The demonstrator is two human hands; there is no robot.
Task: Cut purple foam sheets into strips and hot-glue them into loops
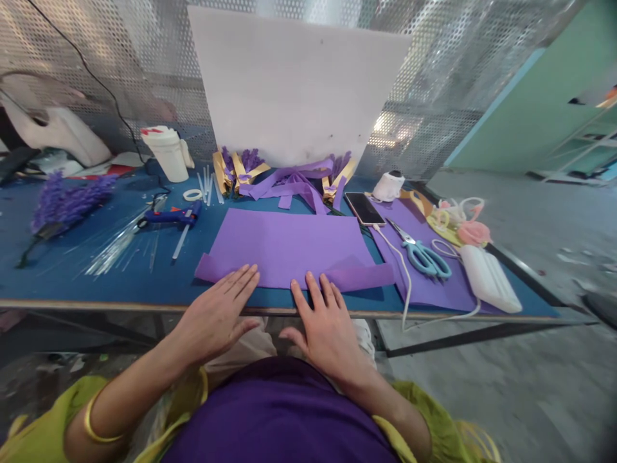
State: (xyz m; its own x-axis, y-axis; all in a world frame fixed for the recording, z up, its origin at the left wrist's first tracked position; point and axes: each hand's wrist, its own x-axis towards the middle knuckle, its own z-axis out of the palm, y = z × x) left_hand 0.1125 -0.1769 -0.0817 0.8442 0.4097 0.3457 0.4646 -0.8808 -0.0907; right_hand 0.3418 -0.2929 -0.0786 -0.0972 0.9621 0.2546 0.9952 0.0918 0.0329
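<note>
You have a blue work table (72,276) in front of you, backed by a perforated metal screen with a large white board (294,83) leaning against it. The biggest thing within reach is the purple foam sheet (289,247), lying flat near the front edge of the table, with a folded strip along its near edge.

Your left hand (216,315) lies flat and open, fingers together, the tips pressing on the sheet's near left edge. Your right hand (325,321) is likewise spread flat, palm down, its fingertips on the folded strip near the middle. Neither hand is gripping anything.

Judging by its look, this sheet is very light, soft and limp. It should bend and crease easily and may dent under a nail, so flat palms suit it better than pinching. Its matte face looks grippy rather than slick. To lift it, take it by an edge or corner with both hands.

Just to the right lie a second purple sheet (424,289), teal-handled scissors (424,256), a smartphone (364,209) on a white cable, and a white roll (388,186). To the left you have a blue glue gun (171,217), clear glue sticks (113,251) and a white plastic jug (168,153).

No brand, label or writing is readable anywhere here.
</note>
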